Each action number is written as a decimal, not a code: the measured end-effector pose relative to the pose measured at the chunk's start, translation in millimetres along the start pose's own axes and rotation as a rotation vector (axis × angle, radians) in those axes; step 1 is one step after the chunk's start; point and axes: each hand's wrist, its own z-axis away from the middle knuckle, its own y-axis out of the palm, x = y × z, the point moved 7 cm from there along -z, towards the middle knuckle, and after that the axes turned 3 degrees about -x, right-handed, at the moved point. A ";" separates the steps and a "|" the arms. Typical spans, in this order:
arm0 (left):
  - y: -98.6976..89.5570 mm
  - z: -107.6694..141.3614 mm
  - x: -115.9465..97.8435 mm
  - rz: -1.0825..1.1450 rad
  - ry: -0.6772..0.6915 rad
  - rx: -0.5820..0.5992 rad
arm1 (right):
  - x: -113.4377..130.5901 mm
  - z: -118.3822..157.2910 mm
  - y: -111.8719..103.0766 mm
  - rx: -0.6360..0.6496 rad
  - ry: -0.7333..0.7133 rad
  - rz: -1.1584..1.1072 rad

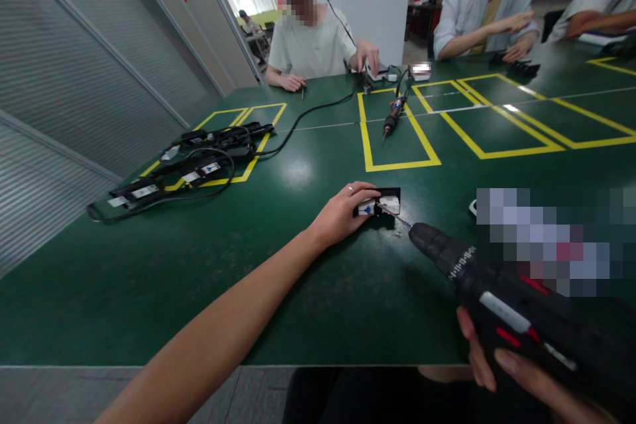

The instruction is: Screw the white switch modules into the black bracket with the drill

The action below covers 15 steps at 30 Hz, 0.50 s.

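Observation:
My left hand (342,213) is closed around the left end of a small black part with white labels (390,203), keeping it on the green table. In my right hand (501,361) is a black cordless drill (497,298) with red accents, its handle gripped at the lower right. The drill's long thin bit (400,219) points up and left, its tip at the middle of the black part. Whether the tip sits in a screw is too small to tell. Part of my right hand is hidden behind the drill body.
Several black labelled parts with a cable (199,162) lie at the left. Another power screwdriver (392,119) rests inside a yellow taped rectangle (402,165). A blurred-out object (546,238) lies at the right. Co-workers sit across the green table (293,305); one person's hand (366,55) touches cables.

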 end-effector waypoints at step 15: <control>-1.2 -1.2 -1.9 -0.002 0.001 0.005 | -15.6 2.7 -6.3 -0.011 0.041 0.002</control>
